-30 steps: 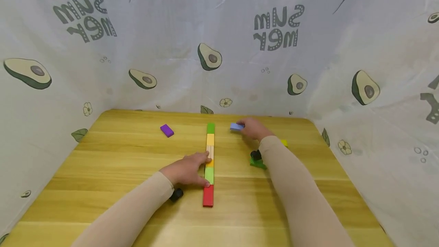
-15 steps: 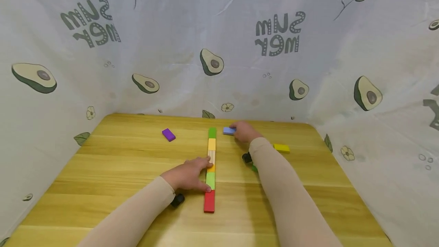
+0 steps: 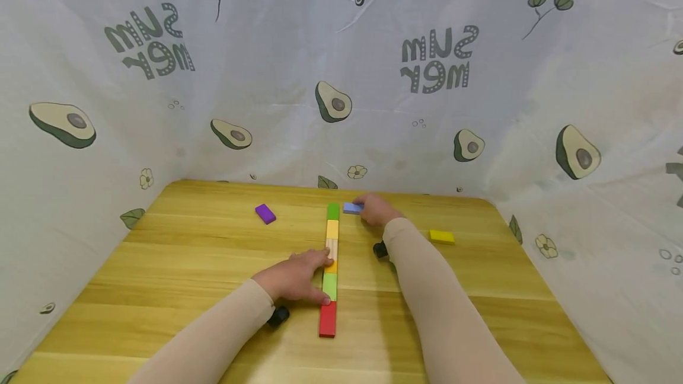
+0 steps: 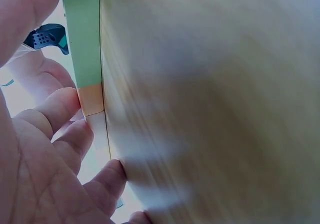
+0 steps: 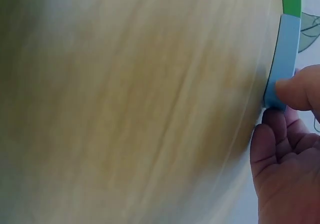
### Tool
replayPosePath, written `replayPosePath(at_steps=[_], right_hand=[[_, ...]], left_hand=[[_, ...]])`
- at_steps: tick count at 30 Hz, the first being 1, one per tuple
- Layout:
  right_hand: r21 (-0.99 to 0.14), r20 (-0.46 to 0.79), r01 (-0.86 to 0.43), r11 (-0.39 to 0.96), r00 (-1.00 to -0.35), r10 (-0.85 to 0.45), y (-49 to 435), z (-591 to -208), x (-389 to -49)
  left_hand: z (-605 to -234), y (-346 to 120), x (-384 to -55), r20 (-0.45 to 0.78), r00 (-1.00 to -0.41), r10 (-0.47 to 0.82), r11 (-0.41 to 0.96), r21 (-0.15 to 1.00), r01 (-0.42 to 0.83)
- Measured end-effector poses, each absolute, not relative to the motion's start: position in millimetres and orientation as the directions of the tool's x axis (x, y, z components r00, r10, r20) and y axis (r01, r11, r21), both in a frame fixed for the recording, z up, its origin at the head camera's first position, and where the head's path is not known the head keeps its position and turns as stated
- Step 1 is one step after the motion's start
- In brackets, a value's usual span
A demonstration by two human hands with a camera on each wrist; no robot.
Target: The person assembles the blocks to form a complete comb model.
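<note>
A straight row of flat coloured blocks runs away from me down the middle of the wooden table, from a red block (image 3: 328, 320) at the near end to a green block (image 3: 333, 212) at the far end. My left hand (image 3: 293, 276) lies along its left side, fingers extended over the plain-wood part and thumb at the light green block (image 3: 329, 287). Fingertips touch the row's edge in the left wrist view. My right hand (image 3: 377, 211) pinches a light blue block (image 3: 352, 208) flat on the table, its left end close beside the far green block.
Left of the row lies a purple block (image 3: 265, 214). A yellow block (image 3: 441, 237) is to the right of my right forearm, which mostly hides another green block (image 3: 393, 267). A printed cloth (image 3: 267, 99) hangs behind the table and along both sides.
My right hand has slid the light blue block leftward, up close to the row's far end. The left hand stays at the row. The head view has tilted slightly.
</note>
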State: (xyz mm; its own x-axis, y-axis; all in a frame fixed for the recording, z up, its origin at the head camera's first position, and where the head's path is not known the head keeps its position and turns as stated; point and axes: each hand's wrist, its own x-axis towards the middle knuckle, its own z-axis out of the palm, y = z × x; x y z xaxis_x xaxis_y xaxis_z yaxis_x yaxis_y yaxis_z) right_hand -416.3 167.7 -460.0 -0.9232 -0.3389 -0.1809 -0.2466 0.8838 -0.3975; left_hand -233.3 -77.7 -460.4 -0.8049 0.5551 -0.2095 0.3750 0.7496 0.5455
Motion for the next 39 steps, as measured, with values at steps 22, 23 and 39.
replayPosePath(at_steps=[22,23,39], right_hand=[[-0.443,-0.165,-0.232,0.866,-0.928,-0.333,167.9,-462.9,-413.2],[-0.445,-0.166,-0.230,0.866,-0.928,-0.332,167.8,-462.9,-413.1],[-0.475,-0.184,-0.206,0.855,-0.927,-0.326,167.3,-466.7,-416.4]], left_hand=[[-458.8,-78.6,-232.3,-0.193,-0.805,0.561,0.744,0.544,0.388],[-458.8,-78.6,-232.3,-0.193,-0.805,0.561,0.744,0.543,0.389],[-458.5,-78.6,-232.2,-0.197,-0.807,0.557,0.748,0.542,0.384]])
